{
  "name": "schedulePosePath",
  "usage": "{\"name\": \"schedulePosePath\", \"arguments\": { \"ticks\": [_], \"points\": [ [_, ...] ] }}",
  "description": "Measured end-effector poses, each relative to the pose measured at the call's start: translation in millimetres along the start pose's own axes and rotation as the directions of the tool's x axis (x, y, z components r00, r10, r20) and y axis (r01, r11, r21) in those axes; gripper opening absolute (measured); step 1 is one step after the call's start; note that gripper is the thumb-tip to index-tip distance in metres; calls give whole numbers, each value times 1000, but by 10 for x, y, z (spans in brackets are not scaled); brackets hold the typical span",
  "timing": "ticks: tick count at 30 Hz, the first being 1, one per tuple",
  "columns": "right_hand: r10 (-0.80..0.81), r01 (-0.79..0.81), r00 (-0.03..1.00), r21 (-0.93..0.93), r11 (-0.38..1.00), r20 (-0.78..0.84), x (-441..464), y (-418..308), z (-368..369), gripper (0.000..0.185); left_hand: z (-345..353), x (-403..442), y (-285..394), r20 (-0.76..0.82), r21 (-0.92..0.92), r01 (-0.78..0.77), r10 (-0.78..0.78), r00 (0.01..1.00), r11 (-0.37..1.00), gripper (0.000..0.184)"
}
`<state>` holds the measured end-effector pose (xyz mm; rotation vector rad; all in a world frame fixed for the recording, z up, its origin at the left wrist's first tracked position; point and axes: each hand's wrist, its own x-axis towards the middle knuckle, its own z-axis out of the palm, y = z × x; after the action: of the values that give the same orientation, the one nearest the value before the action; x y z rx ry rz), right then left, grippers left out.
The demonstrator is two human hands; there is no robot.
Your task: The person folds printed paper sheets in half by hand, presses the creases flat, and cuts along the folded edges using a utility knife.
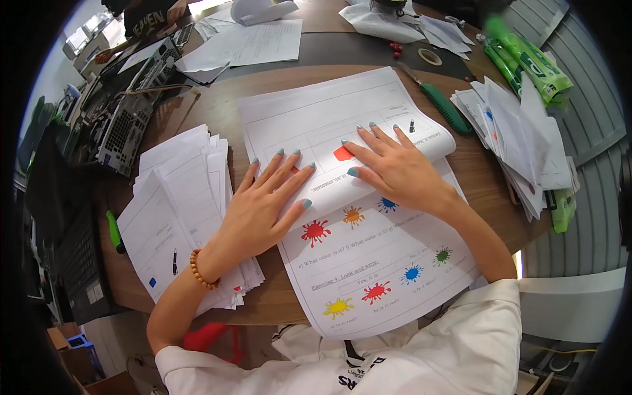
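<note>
A large printed worksheet with coloured paint splats lies on the table in front of me, its lower end over the table's near edge. Its upper part is curled or folded over, and a printed sheet extends beyond the curl. My left hand lies on the left part of the curled paper with fingers spread. On the right part rests my right hand, palm down, fingers spread, close to a red printed shape. Both hands press on paper and grip nothing visible.
A loose paper stack lies left, beside a green-handled tool. At right are a green-handled knife, another pile of papers and green packets. A tape roll and computer case stand farther off; another person is top left.
</note>
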<state>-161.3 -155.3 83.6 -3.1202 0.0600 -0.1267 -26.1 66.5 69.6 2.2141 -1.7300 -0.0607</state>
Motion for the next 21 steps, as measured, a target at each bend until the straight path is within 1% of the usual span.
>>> {"name": "schedulePosePath", "arguments": {
  "ticks": [1,3,8,10,13,14,16,21],
  "points": [
    [2,-2,1000,5,1000,-9,-8,-6,8,46,-7,0,6,2,-1,-3,3,1000,1000,48],
    [6,-6,1000,6,1000,-9,-16,-16,15,46,-41,9,23,69,-16,30,-29,997,999,51],
    [9,-9,1000,10,1000,-5,-29,-14,33,47,-58,15,31,79,-16,32,-31,996,999,51],
    [-32,35,994,23,999,-105,-31,4,87,48,-53,14,27,81,-15,34,-33,996,999,51],
    [-30,33,993,26,999,-115,-31,-8,109,48,-37,16,15,87,-10,34,-33,996,999,51],
    [-30,33,993,26,999,-115,-30,-19,91,48,-35,16,14,86,-4,36,-36,996,999,51],
    [4,-3,1000,63,998,-12,-30,-44,39,47,-28,15,11,86,3,40,-40,995,999,51],
    [-11,12,1000,41,999,-19,-50,-46,130,51,-29,17,15,81,14,45,-46,996,999,51]
  ]
}}
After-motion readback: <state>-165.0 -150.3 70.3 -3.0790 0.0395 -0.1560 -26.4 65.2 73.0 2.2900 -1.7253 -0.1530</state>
